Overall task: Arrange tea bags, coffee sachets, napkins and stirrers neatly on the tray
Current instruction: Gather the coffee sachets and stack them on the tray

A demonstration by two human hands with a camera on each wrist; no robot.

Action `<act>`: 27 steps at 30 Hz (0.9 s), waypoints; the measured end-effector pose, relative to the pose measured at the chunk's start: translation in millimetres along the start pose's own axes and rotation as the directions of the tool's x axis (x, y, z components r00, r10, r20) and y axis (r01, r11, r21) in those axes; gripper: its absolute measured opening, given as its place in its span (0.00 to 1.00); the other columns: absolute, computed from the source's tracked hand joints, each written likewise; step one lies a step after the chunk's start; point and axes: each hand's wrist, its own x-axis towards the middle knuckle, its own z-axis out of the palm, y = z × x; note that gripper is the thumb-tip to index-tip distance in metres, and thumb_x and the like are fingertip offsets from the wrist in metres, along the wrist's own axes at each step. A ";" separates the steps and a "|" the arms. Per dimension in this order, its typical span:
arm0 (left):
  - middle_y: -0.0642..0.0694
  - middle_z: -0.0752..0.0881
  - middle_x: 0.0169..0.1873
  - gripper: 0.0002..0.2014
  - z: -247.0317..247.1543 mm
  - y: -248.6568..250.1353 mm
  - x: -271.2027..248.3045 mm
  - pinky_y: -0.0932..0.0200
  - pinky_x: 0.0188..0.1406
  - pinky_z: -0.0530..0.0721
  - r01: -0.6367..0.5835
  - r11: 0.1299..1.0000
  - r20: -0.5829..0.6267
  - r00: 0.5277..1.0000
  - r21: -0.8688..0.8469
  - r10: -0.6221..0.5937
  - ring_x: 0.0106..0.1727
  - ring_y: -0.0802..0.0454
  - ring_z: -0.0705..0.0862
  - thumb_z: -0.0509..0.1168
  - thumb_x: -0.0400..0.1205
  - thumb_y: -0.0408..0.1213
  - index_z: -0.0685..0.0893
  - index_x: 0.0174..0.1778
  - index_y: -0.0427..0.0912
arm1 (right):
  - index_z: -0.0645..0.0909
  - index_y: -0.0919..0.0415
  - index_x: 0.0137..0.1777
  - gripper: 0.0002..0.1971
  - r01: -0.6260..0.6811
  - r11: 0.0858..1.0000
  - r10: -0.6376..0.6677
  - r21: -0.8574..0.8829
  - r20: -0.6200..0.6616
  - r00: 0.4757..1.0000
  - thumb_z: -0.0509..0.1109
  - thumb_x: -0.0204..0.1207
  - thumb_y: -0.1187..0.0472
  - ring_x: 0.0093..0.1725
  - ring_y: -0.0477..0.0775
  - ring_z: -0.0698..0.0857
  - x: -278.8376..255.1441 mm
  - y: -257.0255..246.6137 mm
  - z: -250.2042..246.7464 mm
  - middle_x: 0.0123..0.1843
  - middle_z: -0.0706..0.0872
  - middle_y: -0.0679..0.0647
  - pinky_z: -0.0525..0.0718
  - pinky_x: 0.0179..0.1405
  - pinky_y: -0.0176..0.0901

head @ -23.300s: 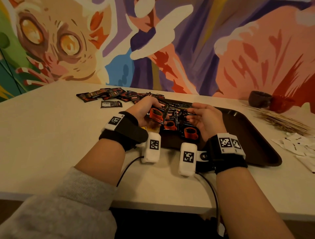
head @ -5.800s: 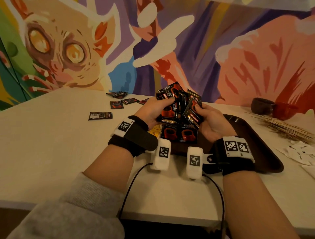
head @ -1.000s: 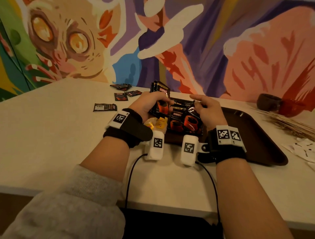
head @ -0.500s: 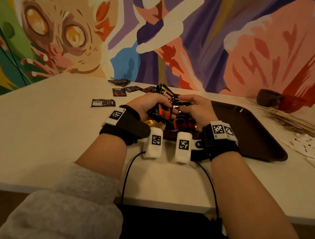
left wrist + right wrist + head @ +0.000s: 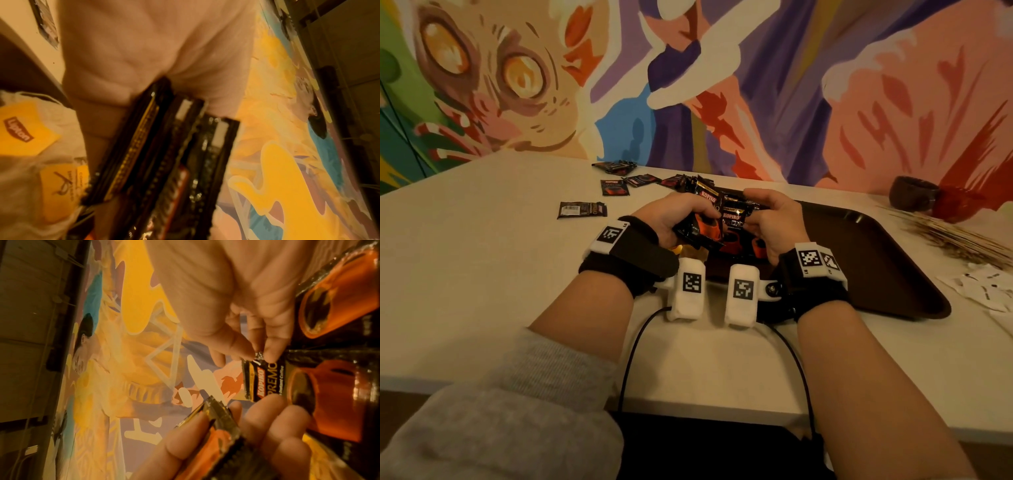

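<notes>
Coffee sachets (image 5: 709, 222) bunched over tray (image 5: 876, 260) left end, gripped by left hand (image 5: 671, 216) and right hand (image 5: 774, 222)

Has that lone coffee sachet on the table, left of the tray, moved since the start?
Cannot tell. The lone sachet lies flat left of the tray, but the camera shifted and the sachets beside it were cleared.

Your left hand (image 5: 675, 216) and right hand (image 5: 774, 222) cover most of the gripped coffee sachets (image 5: 717, 224); their count cannot be read. Below the grip, the tea bags (image 5: 26, 131) are blurred and cut off. The tray (image 5: 876, 260) near-left corner is hidden beneath your wrists.
</notes>
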 end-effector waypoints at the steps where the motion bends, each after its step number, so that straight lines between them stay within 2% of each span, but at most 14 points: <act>1: 0.34 0.85 0.60 0.17 0.1 -0.5 0.4 0.48 0.56 0.83 -0.001 1.000 -0.005 1.000 -0.004 0.001 0.53 0.42 0.86 0.61 0.80 0.27 0.76 0.67 0.33 | 0.83 0.58 0.58 0.23 0.000 1.000 0.000 0.005 -0.021 1.000 0.61 0.71 0.82 0.55 0.54 0.85 1.1 -0.8 -0.8 0.54 0.83 0.52 0.88 0.52 0.47; 3: 0.33 0.84 0.61 0.17 0.8 -1.2 1.4 0.48 0.59 0.81 -0.004 1.000 -0.019 1.000 -0.016 0.003 0.55 0.41 0.85 0.61 0.81 0.27 0.76 0.66 0.32 | 0.83 0.58 0.53 0.21 -0.025 0.999 0.027 0.032 -0.086 0.996 0.60 0.71 0.82 0.55 0.54 0.84 1.4 -3.8 -2.8 0.51 0.82 0.50 0.88 0.51 0.47; 5: 0.34 0.85 0.58 0.17 2.1 -2.1 1.6 0.48 0.59 0.81 -0.003 1.000 -0.024 1.000 -0.028 0.003 0.52 0.42 0.85 0.61 0.81 0.27 0.76 0.66 0.32 | 0.82 0.60 0.47 0.18 -0.085 0.993 0.097 0.086 -0.149 0.984 0.58 0.73 0.82 0.49 0.54 0.84 0.0 -6.1 -8.1 0.47 0.82 0.53 0.89 0.44 0.43; 7: 0.36 0.86 0.52 0.14 3.3 -2.9 2.2 0.48 0.59 0.81 -0.004 1.000 -0.020 1.000 -0.027 0.003 0.49 0.43 0.86 0.61 0.81 0.27 0.78 0.63 0.32 | 0.79 0.62 0.42 0.15 -0.165 0.978 0.180 0.126 -0.118 0.977 0.56 0.77 0.79 0.40 0.54 0.84 -3.4 -10.5 -13.9 0.41 0.83 0.57 0.88 0.36 0.39; 8: 0.36 0.86 0.50 0.13 4.0 -3.1 2.3 0.48 0.59 0.81 -0.001 1.000 -0.015 1.000 -0.022 0.001 0.49 0.43 0.86 0.61 0.81 0.27 0.78 0.61 0.33 | 0.78 0.62 0.42 0.14 -0.222 0.967 0.230 0.122 -0.057 0.971 0.56 0.80 0.77 0.39 0.55 0.85 -5.6 -13.8 -15.6 0.39 0.83 0.58 0.88 0.36 0.39; 10: 0.37 0.86 0.48 0.09 5.6 -2.4 0.8 0.48 0.59 0.81 0.005 1.000 -0.003 1.000 -0.003 -0.005 0.49 0.43 0.86 0.61 0.81 0.27 0.79 0.56 0.35 | 0.78 0.63 0.50 0.11 -0.360 0.932 0.356 0.032 0.096 0.930 0.55 0.82 0.74 0.49 0.58 0.86 -11.2 -20.4 -16.2 0.41 0.85 0.59 0.85 0.49 0.43; 12: 0.37 0.86 0.50 0.09 6.1 -1.7 -0.6 0.48 0.59 0.81 0.004 1.000 -0.002 1.000 0.009 -0.004 0.50 0.43 0.85 0.61 0.81 0.28 0.79 0.56 0.35 | 0.76 0.67 0.64 0.15 -0.419 0.906 0.423 -0.056 0.172 0.890 0.55 0.82 0.75 0.63 0.60 0.83 -16.0 -23.5 -14.8 0.54 0.86 0.62 0.79 0.62 0.48; 14: 0.35 0.85 0.55 0.11 5.5 -1.5 0.1 0.46 0.65 0.78 0.003 1.000 -0.008 1.000 0.007 -0.003 0.53 0.41 0.85 0.62 0.80 0.28 0.79 0.59 0.33 | 0.71 0.69 0.72 0.20 -0.404 0.912 0.410 -0.073 0.204 0.889 0.54 0.81 0.76 0.69 0.62 0.79 -18.1 -24.6 -12.5 0.63 0.82 0.63 0.75 0.69 0.49; 17: 0.33 0.84 0.59 0.11 5.7 -1.6 1.0 0.45 0.69 0.77 -0.006 1.000 -0.008 1.000 -0.011 0.006 0.51 0.42 0.85 0.61 0.80 0.27 0.79 0.58 0.32 | 0.71 0.68 0.73 0.20 -0.403 0.913 0.407 -0.063 0.173 0.897 0.53 0.82 0.75 0.70 0.61 0.78 -18.1 -26.6 -11.5 0.69 0.80 0.65 0.75 0.70 0.50; 20: 0.33 0.84 0.61 0.14 4.8 -2.0 2.2 0.43 0.71 0.76 -0.008 1.000 -0.004 1.000 -0.010 0.008 0.54 0.41 0.85 0.61 0.80 0.27 0.78 0.62 0.32 | 0.72 0.68 0.72 0.19 -0.418 0.907 0.422 -0.060 0.158 0.893 0.54 0.82 0.74 0.70 0.61 0.78 -19.4 -28.8 -10.4 0.69 0.80 0.65 0.76 0.68 0.50; 22: 0.33 0.85 0.60 0.12 4.6 -1.4 2.0 0.43 0.69 0.77 -0.005 1.000 0.009 1.000 -0.022 0.005 0.55 0.41 0.85 0.61 0.81 0.27 0.79 0.60 0.33 | 0.72 0.68 0.72 0.19 -0.406 0.911 0.412 -0.072 0.156 0.898 0.55 0.82 0.74 0.70 0.61 0.79 -21.1 -29.3 -10.5 0.68 0.81 0.64 0.76 0.67 0.49; 25: 0.37 0.87 0.53 0.08 3.3 -1.1 1.0 0.47 0.62 0.81 -0.017 0.998 0.038 0.999 -0.056 0.019 0.51 0.44 0.87 0.60 0.81 0.28 0.80 0.55 0.34 | 0.74 0.69 0.70 0.17 -0.381 0.923 0.384 -0.048 0.140 0.913 0.55 0.82 0.73 0.68 0.61 0.80 -22.6 -31.7 -11.7 0.67 0.82 0.63 0.78 0.64 0.47; 27: 0.38 0.88 0.50 0.08 2.1 -1.3 1.6 0.48 0.61 0.82 -0.044 0.996 0.036 0.998 -0.078 0.047 0.50 0.45 0.87 0.61 0.81 0.28 0.81 0.54 0.34 | 0.76 0.69 0.67 0.16 -0.350 0.937 0.348 -0.010 0.122 0.929 0.57 0.82 0.72 0.64 0.61 0.83 -23.2 -32.1 -11.8 0.64 0.83 0.63 0.81 0.58 0.45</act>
